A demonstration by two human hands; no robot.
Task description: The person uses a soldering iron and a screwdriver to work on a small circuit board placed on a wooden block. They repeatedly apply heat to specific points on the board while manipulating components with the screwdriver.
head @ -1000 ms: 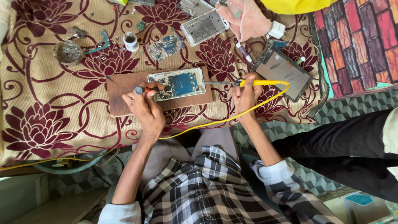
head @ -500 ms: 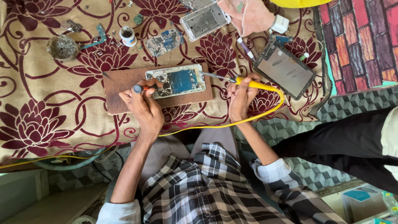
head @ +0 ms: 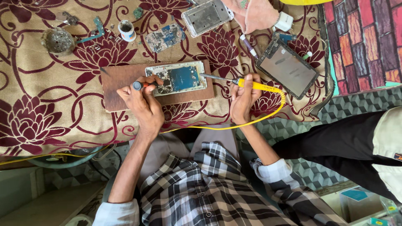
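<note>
An opened phone body [head: 178,78] with its circuit board showing lies on a brown wooden board [head: 121,81] on the flowered cloth. My left hand [head: 142,104] grips a small tool with an orange shaft and grey round end [head: 140,86], its tip at the phone's left part. My right hand [head: 243,97] holds a yellow soldering iron [head: 255,86] whose metal tip [head: 209,77] rests at the phone's right edge. A yellow cord [head: 234,124] trails from the iron across the cloth toward me.
On the cloth lie a dark phone screen [head: 287,68] at right, an empty phone frame [head: 206,16] and a loose circuit board [head: 164,37] at the top, a small white pot [head: 126,30], a round metal dish [head: 57,40]. Another person's hand [head: 253,14] and dark trouser leg [head: 347,146] are near.
The view has shifted slightly, so everything sits lower in the frame. Both hands keep their tools at the phone; the iron's tip stays at its right edge.
</note>
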